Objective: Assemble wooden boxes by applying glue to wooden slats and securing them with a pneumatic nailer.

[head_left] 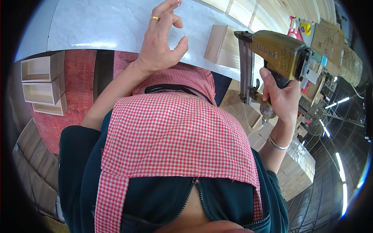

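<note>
My right hand (283, 97) is wrapped round the handle of a nail gun (278, 54) with a yellow-brown body and a dark metal magazine. The tool is held up at the right, over the table's near edge. My left hand (161, 44) is raised above the white-grey tabletop (97, 27), with its fingers curved and apart and nothing between them. Beyond the tool's nose, a pale wooden block or box (222, 46) rests on the tabletop, touched by neither hand.
Small open wooden boxes (39, 72) are stacked on a red board (79, 93) at the left. Pale wooden boards (264, 13) lie along the far right of the table. Cardboard boxes (328, 39) stand beyond, and more wooden pieces (297, 171) are stacked at my right side.
</note>
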Tool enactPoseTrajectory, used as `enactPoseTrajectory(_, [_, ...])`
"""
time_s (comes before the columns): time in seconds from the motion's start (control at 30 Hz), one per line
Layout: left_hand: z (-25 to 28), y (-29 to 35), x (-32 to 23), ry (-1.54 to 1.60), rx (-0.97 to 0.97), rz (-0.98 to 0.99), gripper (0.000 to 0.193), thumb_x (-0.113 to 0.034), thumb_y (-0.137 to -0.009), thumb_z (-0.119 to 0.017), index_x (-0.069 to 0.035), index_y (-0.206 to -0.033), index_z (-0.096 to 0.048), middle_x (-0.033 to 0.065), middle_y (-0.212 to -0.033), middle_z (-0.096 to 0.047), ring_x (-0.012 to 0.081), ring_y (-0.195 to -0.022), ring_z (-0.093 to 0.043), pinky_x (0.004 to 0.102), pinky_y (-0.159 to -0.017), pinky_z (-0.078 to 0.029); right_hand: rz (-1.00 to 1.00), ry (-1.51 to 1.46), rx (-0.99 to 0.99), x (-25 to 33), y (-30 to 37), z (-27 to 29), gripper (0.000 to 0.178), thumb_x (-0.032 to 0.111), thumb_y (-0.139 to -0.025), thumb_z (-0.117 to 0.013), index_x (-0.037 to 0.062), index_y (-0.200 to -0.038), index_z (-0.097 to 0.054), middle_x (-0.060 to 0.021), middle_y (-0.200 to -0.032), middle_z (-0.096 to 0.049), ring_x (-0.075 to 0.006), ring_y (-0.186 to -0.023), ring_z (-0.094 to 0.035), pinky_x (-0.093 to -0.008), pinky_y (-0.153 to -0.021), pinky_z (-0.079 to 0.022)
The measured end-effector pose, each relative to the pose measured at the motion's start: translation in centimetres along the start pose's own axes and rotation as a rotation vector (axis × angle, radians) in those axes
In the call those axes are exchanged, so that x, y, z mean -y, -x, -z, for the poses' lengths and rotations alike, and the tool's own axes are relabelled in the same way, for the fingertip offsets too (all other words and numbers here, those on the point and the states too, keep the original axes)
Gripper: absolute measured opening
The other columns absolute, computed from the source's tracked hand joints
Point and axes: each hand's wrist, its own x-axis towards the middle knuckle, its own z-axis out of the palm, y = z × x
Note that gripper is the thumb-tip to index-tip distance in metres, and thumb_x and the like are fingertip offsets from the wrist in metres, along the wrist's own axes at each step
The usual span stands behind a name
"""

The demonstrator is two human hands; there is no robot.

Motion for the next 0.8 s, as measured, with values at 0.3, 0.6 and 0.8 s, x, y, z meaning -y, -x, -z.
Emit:
enactPoseTrajectory(0.3, [1.1,-0.4,-0.7,-0.285,0.292,0.025,0.033,0.004,-0.074,-0.068,-0.008,-0.096,-0.046,0.0198,-0.151,-0.041,0.0372,-0.141,-0.045,0.0467,-0.118,-0.039,-0.048,0.035,0.032,-0.3,-1.8,1.0,0.025,0.016,-0.089,-0.081,-0.0024,-0.097,-0.066,-0.002,-0.061,-0.059,-0.0087,-0.041,-0.049,-0.0216,-0.039,-0.037])
enactPoseTrajectory(0.6, [0.9,-0.1,-0.1,-0.262,0.276,0.06,0.034,0.003,-0.073,-0.07,-0.008,-0.097,-0.048,0.02,-0.151,-0.042,0.0368,-0.139,-0.047,0.0463,-0.117,-0.04,-0.03,-0.119,-0.021,-0.9,-1.1,0.4,0.024,0.016,-0.09,-0.08,-0.0023,-0.096,-0.066,-0.0025,-0.061,-0.06,-0.0089,-0.04,-0.05,-0.0214,-0.038,-0.038])
enactPoseTrajectory(0.8, [1.1,-0.3,-0.9,-0.283,0.294,0.1,0.034,0.003,-0.073,-0.07,-0.008,-0.097,-0.048,0.0196,-0.151,-0.043,0.0364,-0.139,-0.047,0.0458,-0.116,-0.041,-0.053,-0.124,-0.004,-0.8,-1.4,0.7,0.025,0.016,-0.09,-0.08,-0.003,-0.097,-0.066,-0.002,-0.06,-0.059,-0.0089,-0.04,-0.05,-0.0211,-0.038,-0.038])
